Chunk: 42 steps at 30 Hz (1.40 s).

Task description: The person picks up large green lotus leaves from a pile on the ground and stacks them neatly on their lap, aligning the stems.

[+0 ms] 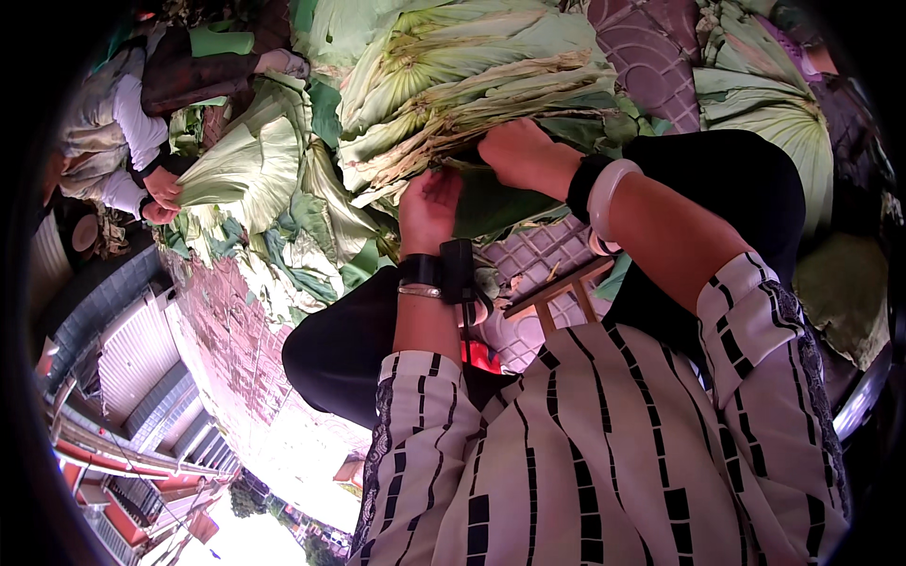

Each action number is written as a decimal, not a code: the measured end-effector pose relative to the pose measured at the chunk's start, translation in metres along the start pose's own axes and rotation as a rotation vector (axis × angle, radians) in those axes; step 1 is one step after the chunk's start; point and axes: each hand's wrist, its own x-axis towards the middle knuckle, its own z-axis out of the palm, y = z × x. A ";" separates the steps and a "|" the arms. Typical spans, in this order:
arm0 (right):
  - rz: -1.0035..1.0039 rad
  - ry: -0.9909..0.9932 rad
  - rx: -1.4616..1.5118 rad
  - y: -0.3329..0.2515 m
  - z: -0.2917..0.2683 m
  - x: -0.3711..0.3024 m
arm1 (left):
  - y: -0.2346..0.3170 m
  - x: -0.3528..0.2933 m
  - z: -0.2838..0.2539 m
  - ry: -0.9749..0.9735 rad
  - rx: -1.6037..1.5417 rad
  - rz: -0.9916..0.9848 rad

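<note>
A stack of large pale-green lotus leaves (444, 66), with browned, folded edges, lies in front of my knees. At its near side my left hand (429, 209) has its fingers curled in against a dark green lotus leaf (495, 200). To the right, my right hand (519, 154) is closed in a fist at the upper edge of that same leaf. The leaf hangs down between my two hands, over my lap. My fingertips are partly hidden by the leaf edges. A black band with a small black box sits on my left wrist; black and white bands circle the right.
At the left, another person's hands (162, 193) hold a pale lotus leaf (255, 174) over a heap of leaves. More leaves (769, 123) lie at the right on brown patterned paving (651, 57). Below my hands shows a wooden stool frame (557, 291).
</note>
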 end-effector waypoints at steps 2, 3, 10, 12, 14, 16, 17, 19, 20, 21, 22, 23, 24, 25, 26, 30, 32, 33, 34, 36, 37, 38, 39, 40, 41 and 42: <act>-0.031 0.090 -0.002 -0.005 -0.001 -0.002 | 0.001 0.004 0.001 -0.019 -0.003 -0.001; -0.044 0.107 0.012 -0.014 -0.005 -0.002 | 0.004 0.009 -0.002 -0.060 -0.035 0.000; -0.110 0.040 0.095 -0.040 -0.010 -0.004 | 0.009 0.013 -0.004 -0.092 -0.019 -0.041; -0.105 -0.198 0.140 -0.037 -0.003 -0.002 | 0.009 0.010 -0.004 -0.086 0.031 -0.025; -0.092 -0.088 0.104 -0.025 0.024 0.001 | 0.008 0.008 -0.002 -0.091 0.037 -0.005; -0.086 0.019 0.071 -0.011 0.035 0.006 | 0.006 0.004 -0.007 -0.110 0.044 0.022; -0.106 0.072 0.110 -0.005 0.034 0.008 | 0.003 0.002 -0.012 -0.134 0.051 0.046; -0.111 0.166 0.154 -0.003 0.036 0.009 | -0.007 -0.008 -0.025 -0.055 0.107 0.129; -0.117 0.165 0.152 -0.004 0.035 0.011 | -0.012 -0.010 -0.031 0.021 0.164 0.212; -0.106 0.182 0.136 -0.008 0.033 0.013 | -0.017 -0.008 -0.040 0.172 0.209 0.269; -0.094 0.198 0.119 -0.011 0.031 0.015 | -0.021 -0.006 -0.049 0.175 0.205 0.275; -0.091 0.194 0.117 -0.008 0.032 0.014 | -0.028 -0.010 -0.052 0.340 0.325 0.225; -0.076 0.167 0.129 -0.005 0.033 0.014 | -0.033 -0.015 -0.054 0.502 0.446 0.172; -0.060 0.140 0.140 -0.001 0.034 0.012 | -0.037 -0.018 -0.061 0.497 0.445 0.165; -0.065 0.139 0.137 -0.003 0.031 0.013 | -0.038 -0.019 -0.078 0.298 0.904 0.175; -0.062 -0.011 0.087 -0.017 0.022 0.017 | -0.053 0.020 -0.143 -0.029 0.895 0.096; -0.060 -0.002 0.082 -0.016 0.024 0.016 | -0.054 0.029 -0.143 -0.081 0.598 0.034; -0.064 0.001 0.084 -0.015 0.025 0.015 | -0.052 0.029 -0.140 -0.085 0.523 0.022; -0.070 0.004 0.086 -0.015 0.025 0.015 | -0.050 0.029 -0.137 -0.088 0.449 0.010; -0.052 -0.004 0.079 -0.007 0.031 0.012 | -0.046 0.020 -0.099 0.102 0.064 -0.245; -0.056 0.001 0.079 -0.009 0.031 0.013 | -0.042 0.017 -0.093 0.103 0.061 -0.241; -0.060 0.000 0.078 -0.010 0.031 0.014 | -0.041 0.018 -0.091 0.129 0.095 -0.232; -0.066 0.007 0.079 -0.012 0.031 0.014 | -0.040 0.017 -0.090 0.155 0.129 -0.224; -0.071 0.014 0.080 -0.012 0.032 0.015 | -0.040 0.014 -0.091 0.156 0.125 -0.223; -0.076 0.013 0.079 -0.014 0.031 0.016 | -0.039 0.012 -0.096 0.022 0.563 0.023; -0.077 0.014 0.083 -0.014 0.031 0.016 | -0.037 0.011 -0.102 -0.058 0.782 0.140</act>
